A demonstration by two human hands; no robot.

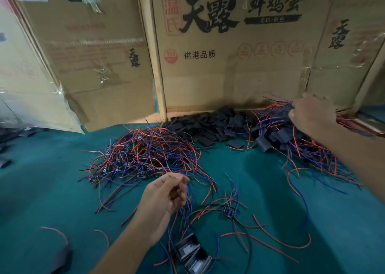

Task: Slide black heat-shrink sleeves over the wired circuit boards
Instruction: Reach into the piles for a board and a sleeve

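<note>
At lower centre, the left hand [164, 196] pinches thin red and blue wires [188, 209]. At right, the right hand [310, 115] grips sleeved boards [289, 109]; loose black heat-shrink sleeves [208, 125] pile mid-frame.

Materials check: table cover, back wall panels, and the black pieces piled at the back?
Table cover: looks like teal felt or woven cloth, matte, soft shadows, no glare.
Back wall panels: corrugated cardboard, brown, printed egg-carton graphics, creased and torn edges, clear tape in places.
Black sleeves: flattened tube cuts, probably heat-shrink polymer, dull satin sheen; exact plastic can't be told.
</note>
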